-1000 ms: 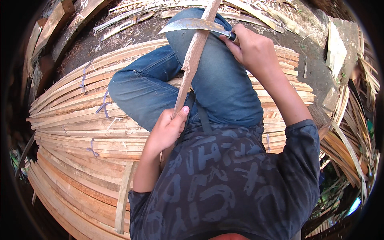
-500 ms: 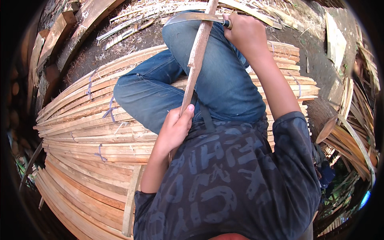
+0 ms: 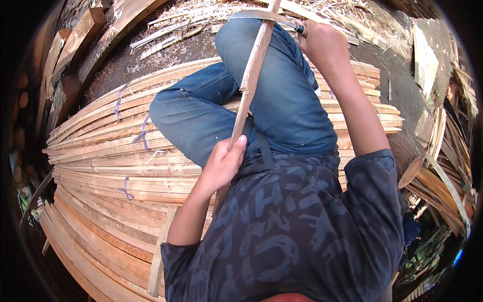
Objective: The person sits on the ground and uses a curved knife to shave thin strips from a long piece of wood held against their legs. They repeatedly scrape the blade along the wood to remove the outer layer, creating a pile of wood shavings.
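Observation:
My left hand [image 3: 224, 163] grips the near end of a long wooden strip [image 3: 253, 70] that runs up across my blue-jeaned knee [image 3: 261, 85] toward the top of the view. My right hand [image 3: 324, 43] is closed on the dark handle of a curved metal blade [image 3: 261, 16], which lies across the strip near the top edge. The strip's far end runs out of view.
I sit on a wide stack of curved wooden slats [image 3: 105, 171], some tied with purple cord [image 3: 143, 133]. Wood shavings and offcuts [image 3: 201, 20] cover the dark ground ahead. More slats and planks lean at the right [image 3: 443, 176] and at the upper left [image 3: 75, 45].
My right hand has pushed the blade farther up along the strip, away from me. My left hand keeps its hold on the near end.

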The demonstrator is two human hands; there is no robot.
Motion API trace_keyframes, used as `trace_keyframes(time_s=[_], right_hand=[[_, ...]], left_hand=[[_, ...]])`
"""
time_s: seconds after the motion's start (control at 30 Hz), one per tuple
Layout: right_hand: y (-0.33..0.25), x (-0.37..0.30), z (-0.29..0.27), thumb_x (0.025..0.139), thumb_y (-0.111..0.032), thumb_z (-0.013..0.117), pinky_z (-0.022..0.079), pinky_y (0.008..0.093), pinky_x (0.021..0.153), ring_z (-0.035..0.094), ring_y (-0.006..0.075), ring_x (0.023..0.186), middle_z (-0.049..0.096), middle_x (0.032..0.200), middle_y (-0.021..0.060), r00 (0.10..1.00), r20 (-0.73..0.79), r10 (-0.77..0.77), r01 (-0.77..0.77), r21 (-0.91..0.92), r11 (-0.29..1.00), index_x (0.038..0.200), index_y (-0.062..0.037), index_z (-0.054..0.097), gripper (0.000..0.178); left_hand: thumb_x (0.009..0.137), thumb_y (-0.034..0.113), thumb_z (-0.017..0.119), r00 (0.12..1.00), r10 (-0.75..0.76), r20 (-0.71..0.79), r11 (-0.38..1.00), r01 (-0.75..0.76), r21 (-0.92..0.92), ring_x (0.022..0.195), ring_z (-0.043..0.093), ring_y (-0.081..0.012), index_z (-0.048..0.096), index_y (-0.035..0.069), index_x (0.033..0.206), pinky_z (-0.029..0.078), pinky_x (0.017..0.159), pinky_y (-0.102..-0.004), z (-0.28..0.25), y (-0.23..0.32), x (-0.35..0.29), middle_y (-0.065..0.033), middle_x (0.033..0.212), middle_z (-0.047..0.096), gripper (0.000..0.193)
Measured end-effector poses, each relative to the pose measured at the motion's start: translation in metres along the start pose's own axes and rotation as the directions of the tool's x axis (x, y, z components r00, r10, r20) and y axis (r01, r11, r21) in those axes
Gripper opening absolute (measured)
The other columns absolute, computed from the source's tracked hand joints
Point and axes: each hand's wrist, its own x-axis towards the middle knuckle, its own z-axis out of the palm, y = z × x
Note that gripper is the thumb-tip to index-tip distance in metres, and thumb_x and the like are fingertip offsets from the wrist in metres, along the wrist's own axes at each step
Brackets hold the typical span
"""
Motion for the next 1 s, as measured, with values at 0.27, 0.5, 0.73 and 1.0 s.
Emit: trace_keyframes(time_s=[0.27,0.5,0.73,1.0], right_hand=[[0.047,0.046,0.04,0.073,-0.015,0.061,0.053,0.0448,0.056,0.065,0.0336,0.059,0.063,0.062,0.0176,0.977,-0.197,-0.075,0.066,-0.049,0.997,0.067,-0.0066,0.063,0.011],[0.013,0.022,0.009,0.074,-0.013,0.06,0.053,0.0445,0.055,0.065,0.0337,0.059,0.061,0.062,0.0184,0.981,-0.166,-0.097,0.103,0.03,0.994,0.069,-0.002,0.061,0.012],[0.061,0.051,0.025,0.075,-0.015,0.058,0.053,0.0453,0.056,0.066,0.0338,0.06,0.063,0.063,0.0204,0.992,-0.104,-0.064,0.056,-0.079,0.995,0.068,-0.0053,0.065,0.014],[0.028,0.031,0.004,0.075,-0.015,0.061,0.053,0.0452,0.061,0.066,0.0341,0.064,0.064,0.066,0.0198,0.995,-0.089,-0.042,0.041,-0.02,0.999,0.071,-0.0045,0.066,0.013]], left_hand=[[0.103,0.038,0.041,1.0,0.006,-0.026,1.0,-0.006,0.022,0.046,0.028,-0.0042,0.041,0.01,0.073,0.025,0.04,-0.0225,0.003,0.004,-0.003,0.0051,0.058,0.032,0.041],[0.103,0.036,0.039,0.997,-0.075,-0.006,0.995,0.075,-0.068,0.045,0.026,-0.0035,0.038,0.011,0.072,0.024,0.039,-0.0222,0.002,0.012,-0.004,0.0057,0.057,0.031,0.041],[0.104,0.036,0.039,0.997,0.049,-0.058,0.996,-0.044,0.078,0.045,0.026,-0.0028,0.04,0.01,0.074,0.024,0.039,-0.022,0.003,-0.002,-0.004,0.0062,0.057,0.031,0.04],[0.103,0.036,0.04,0.999,-0.039,-0.035,0.999,0.038,-0.02,0.046,0.027,-0.0021,0.041,0.011,0.074,0.023,0.04,-0.0208,0.003,0.016,-0.005,0.0067,0.059,0.032,0.038]])
